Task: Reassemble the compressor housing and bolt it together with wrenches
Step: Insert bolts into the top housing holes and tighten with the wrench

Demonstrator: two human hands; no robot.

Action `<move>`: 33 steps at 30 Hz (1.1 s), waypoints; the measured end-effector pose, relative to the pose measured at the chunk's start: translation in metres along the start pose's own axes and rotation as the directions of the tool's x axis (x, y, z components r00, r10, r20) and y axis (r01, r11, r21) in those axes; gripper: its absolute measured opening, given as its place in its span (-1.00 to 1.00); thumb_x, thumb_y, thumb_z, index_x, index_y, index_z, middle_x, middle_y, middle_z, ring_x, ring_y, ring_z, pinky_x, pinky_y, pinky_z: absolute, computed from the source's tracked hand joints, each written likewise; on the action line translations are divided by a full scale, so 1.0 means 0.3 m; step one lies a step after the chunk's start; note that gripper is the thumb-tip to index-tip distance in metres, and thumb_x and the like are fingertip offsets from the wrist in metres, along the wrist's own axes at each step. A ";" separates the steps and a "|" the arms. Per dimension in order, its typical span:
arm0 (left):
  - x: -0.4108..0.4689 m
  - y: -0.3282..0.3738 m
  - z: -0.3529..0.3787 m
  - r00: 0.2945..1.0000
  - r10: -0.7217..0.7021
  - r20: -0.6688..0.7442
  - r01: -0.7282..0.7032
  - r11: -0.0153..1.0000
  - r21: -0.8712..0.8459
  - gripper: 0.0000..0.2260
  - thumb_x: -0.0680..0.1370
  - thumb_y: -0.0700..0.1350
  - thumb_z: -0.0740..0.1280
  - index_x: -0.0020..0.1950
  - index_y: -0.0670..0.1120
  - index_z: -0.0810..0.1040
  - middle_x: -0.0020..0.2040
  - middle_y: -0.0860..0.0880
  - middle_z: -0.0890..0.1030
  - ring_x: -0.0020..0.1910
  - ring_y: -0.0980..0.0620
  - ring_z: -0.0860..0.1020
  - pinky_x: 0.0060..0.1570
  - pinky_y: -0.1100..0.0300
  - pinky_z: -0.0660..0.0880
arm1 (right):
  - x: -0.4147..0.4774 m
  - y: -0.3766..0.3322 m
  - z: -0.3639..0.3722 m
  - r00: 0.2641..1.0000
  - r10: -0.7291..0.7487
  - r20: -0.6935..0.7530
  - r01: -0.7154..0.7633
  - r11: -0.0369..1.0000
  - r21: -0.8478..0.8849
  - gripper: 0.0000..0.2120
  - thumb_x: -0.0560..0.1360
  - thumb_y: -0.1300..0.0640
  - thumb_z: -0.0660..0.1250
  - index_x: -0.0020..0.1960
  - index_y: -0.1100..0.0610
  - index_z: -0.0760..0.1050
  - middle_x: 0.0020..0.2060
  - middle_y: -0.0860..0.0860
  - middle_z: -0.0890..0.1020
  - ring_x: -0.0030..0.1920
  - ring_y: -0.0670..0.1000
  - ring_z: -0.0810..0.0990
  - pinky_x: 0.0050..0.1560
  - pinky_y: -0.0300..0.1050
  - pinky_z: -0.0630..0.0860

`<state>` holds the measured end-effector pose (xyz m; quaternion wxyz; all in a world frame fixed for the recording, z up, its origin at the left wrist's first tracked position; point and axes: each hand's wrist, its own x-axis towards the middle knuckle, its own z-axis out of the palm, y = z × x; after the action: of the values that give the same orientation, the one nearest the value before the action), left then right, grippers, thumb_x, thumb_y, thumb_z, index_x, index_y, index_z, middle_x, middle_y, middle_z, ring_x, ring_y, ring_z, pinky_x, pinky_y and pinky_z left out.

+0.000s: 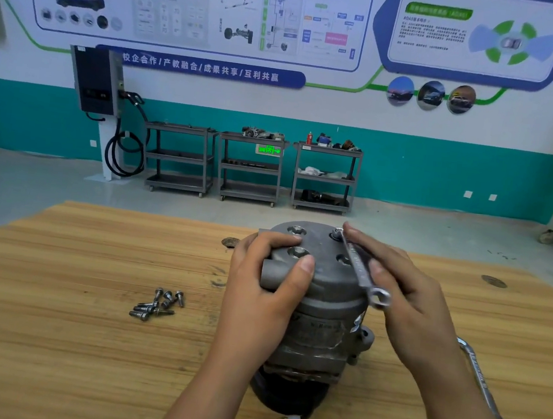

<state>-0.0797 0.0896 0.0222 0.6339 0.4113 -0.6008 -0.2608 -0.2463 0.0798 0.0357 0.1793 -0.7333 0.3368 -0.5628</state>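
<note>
So the compressor housing (321,321) stands on end near the middle of the wooden table (52,287). Its long axis is vertical, the dark pulley end is down and the grey bolted cover faces up.

On that cover we see two seated bolts (299,251) on the left side, an open hole (343,259) on the right, and a far bolt (337,231) with the ring end of a wrench (358,267) set over it. The wrench lies nearly flat across the cover's right side, running from that bolt back toward us and to the right, and its free ring end sticks out past the cover's edge.

Our left hand (259,283) grips the cover's left side, fingers curled over the far edge and thumb pressed on top beside the nearer seated bolt. Our right hand (410,293) pinches the wrench shaft, with the fingers laid along its far side and the thumb against its near side.

Left of the housing, apart from it, a cluster of loose bolts (157,304) lies on the table. A second wrench (479,380) lies on the right, partly hidden by our right forearm. Beyond the table, three grey carts (250,168) stand along the teal wall.
</note>
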 end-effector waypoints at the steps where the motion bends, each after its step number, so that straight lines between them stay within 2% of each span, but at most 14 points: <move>1: -0.001 -0.003 -0.002 1.000 0.003 0.001 -0.003 1.000 -0.005 -0.70 0.27 0.31 0.25 -0.05 0.28 0.50 0.13 0.07 0.50 0.02 0.27 0.50 -0.05 0.39 0.45 | 0.014 -0.015 -0.011 1.000 0.011 0.029 -0.011 1.000 -0.022 -0.74 0.52 0.08 0.25 0.16 -0.16 0.52 0.11 -0.31 0.58 0.21 -0.22 0.47 0.17 -0.33 0.42; 3: -0.002 -0.006 -0.007 1.000 0.006 -0.003 -0.006 1.000 -0.010 -0.71 0.28 0.30 0.26 -0.05 0.27 0.50 0.13 0.04 0.51 0.05 0.20 0.51 0.00 0.26 0.48 | 0.055 -0.048 -0.034 0.997 0.043 0.070 -0.039 0.998 -0.051 -0.75 0.45 0.12 0.33 0.05 -0.17 0.59 0.02 -0.30 0.63 0.12 -0.19 0.54 0.05 -0.26 0.51; 5: -0.003 -0.005 -0.012 1.000 0.007 0.007 -0.007 1.000 -0.007 -0.72 0.28 0.30 0.26 -0.06 0.30 0.50 0.14 0.05 0.50 0.03 0.24 0.51 -0.02 0.27 0.47 | 0.107 -0.076 -0.037 0.994 0.066 0.086 -0.057 0.993 -0.101 -0.80 0.38 0.17 0.43 -0.09 -0.11 0.64 -0.11 -0.21 0.68 0.01 -0.17 0.58 -0.03 -0.16 0.54; 8: -0.003 0.000 -0.007 1.000 -0.017 0.021 0.017 1.000 0.015 -0.79 0.27 0.30 0.29 -0.11 0.42 0.47 0.13 0.06 0.50 -0.02 0.32 0.50 -0.09 0.38 0.46 | 0.190 -0.098 0.006 0.989 0.046 0.137 -0.015 0.975 -0.223 -0.91 0.31 0.13 0.50 -0.27 0.00 0.60 -0.26 -0.08 0.62 -0.12 -0.11 0.55 -0.03 -0.12 0.48; 11: -0.002 -0.002 -0.009 1.000 0.003 0.004 -0.003 1.000 0.028 -0.78 0.27 0.31 0.27 -0.09 0.42 0.47 0.12 0.08 0.49 0.01 0.35 0.48 -0.09 0.51 0.41 | 0.244 -0.087 0.045 0.978 0.129 0.165 -0.086 0.965 -0.248 -0.81 0.30 0.05 0.52 -0.31 0.05 0.51 -0.31 -0.04 0.61 -0.21 -0.08 0.57 -0.14 -0.11 0.51; 14: -0.005 -0.007 -0.016 1.000 0.028 0.006 -0.028 0.999 0.032 -0.73 0.29 0.30 0.25 -0.05 0.32 0.50 0.15 0.08 0.47 0.04 0.33 0.48 0.02 0.38 0.44 | 0.261 -0.056 0.059 0.959 0.245 0.144 -0.212 0.954 -0.213 -0.84 0.37 0.03 0.47 -0.20 0.03 0.50 -0.33 -0.04 0.55 -0.31 -0.12 0.51 -0.26 -0.20 0.46; 16: -0.005 -0.008 -0.015 1.000 0.016 0.007 -0.016 1.000 0.026 -0.73 0.29 0.30 0.25 -0.05 0.32 0.50 0.15 0.09 0.47 0.04 0.31 0.48 0.02 0.29 0.46 | 0.263 -0.038 0.070 0.937 0.336 0.097 -0.310 0.927 -0.212 -0.81 0.44 0.03 0.40 0.00 0.05 0.49 -0.26 -0.03 0.52 -0.25 -0.06 0.51 -0.24 -0.15 0.43; 19: -0.001 -0.007 -0.011 1.000 -0.010 0.018 0.009 1.000 0.006 -0.73 0.29 0.30 0.26 -0.05 0.32 0.50 0.15 0.06 0.49 0.06 0.18 0.51 0.06 0.12 0.51 | 0.265 -0.023 0.076 0.888 0.455 -0.062 -0.452 0.842 -0.295 -0.65 0.49 0.04 0.28 0.24 0.11 0.39 0.00 0.04 0.54 -0.05 0.05 0.51 0.01 0.02 0.46; 21: 0.004 -0.005 -0.009 0.999 -0.022 0.029 0.022 1.000 0.001 -0.74 0.31 0.29 0.27 -0.05 0.30 0.51 0.15 0.06 0.50 0.08 0.13 0.53 0.06 0.06 0.52 | 0.264 -0.023 0.070 0.851 0.502 -0.153 -0.523 0.794 -0.309 -0.51 0.49 0.05 0.24 0.37 0.17 0.26 0.17 0.11 0.49 0.05 0.09 0.45 0.14 0.07 0.40; 24: 0.008 -0.003 -0.004 0.999 -0.025 0.027 0.025 1.000 -0.004 -0.78 0.34 0.26 0.28 -0.05 0.30 0.51 0.13 0.07 0.51 0.07 0.12 0.53 0.02 0.09 0.51 | 0.262 -0.022 0.063 0.834 0.518 -0.193 -0.549 0.815 -0.186 -0.28 0.48 0.10 0.25 0.52 0.09 -0.03 0.33 0.13 0.40 0.00 0.00 0.36 -0.01 -0.11 0.31; 26: 0.006 -0.004 -0.003 0.999 -0.027 0.019 0.027 1.000 -0.013 -0.74 0.31 0.29 0.27 -0.05 0.30 0.51 0.13 0.06 0.52 0.07 0.10 0.53 0.02 0.06 0.52 | 0.249 -0.020 0.066 0.848 0.457 -0.269 -0.499 0.859 -0.115 -0.20 0.46 0.14 0.30 0.53 -0.01 -0.10 0.31 0.11 0.42 -0.03 -0.04 0.37 -0.03 -0.17 0.28; 29: 0.007 -0.002 -0.003 0.999 -0.034 0.010 0.034 0.999 -0.026 -0.73 0.29 0.29 0.26 -0.06 0.29 0.51 0.13 0.05 0.52 0.09 0.07 0.53 0.07 -0.05 0.53 | 0.242 -0.013 0.065 0.809 0.433 -0.398 -0.480 0.877 -0.022 -0.05 0.41 0.17 0.36 0.51 -0.05 -0.26 0.08 0.06 0.46 -0.22 -0.06 0.45 -0.18 -0.22 0.34; 30: 0.008 0.000 -0.003 0.999 -0.036 0.014 0.037 0.999 -0.029 -0.73 0.29 0.29 0.26 -0.06 0.28 0.52 0.13 0.05 0.52 0.09 0.07 0.53 0.09 -0.07 0.52 | 0.245 -0.013 0.059 0.786 0.479 -0.391 -0.517 0.856 0.010 -0.02 0.40 0.17 0.37 0.50 -0.03 -0.29 0.10 0.07 0.44 -0.21 -0.03 0.45 -0.16 -0.17 0.39; 33: 0.013 0.003 -0.002 0.999 -0.041 0.027 0.041 0.999 -0.021 -0.71 0.29 0.29 0.26 -0.04 0.26 0.52 0.13 0.05 0.52 0.08 0.07 0.53 0.10 -0.10 0.51 | 0.260 -0.014 0.032 0.696 0.658 -0.288 -0.658 0.745 0.112 -0.06 0.38 0.15 0.36 0.50 -0.02 -0.24 0.35 0.16 0.31 0.15 0.22 0.45 0.13 0.23 0.47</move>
<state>-0.0788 0.0869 0.0250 0.6250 0.4131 -0.5976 -0.2857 -0.2251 0.0273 0.0904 0.3134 -0.4668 0.6000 -0.5691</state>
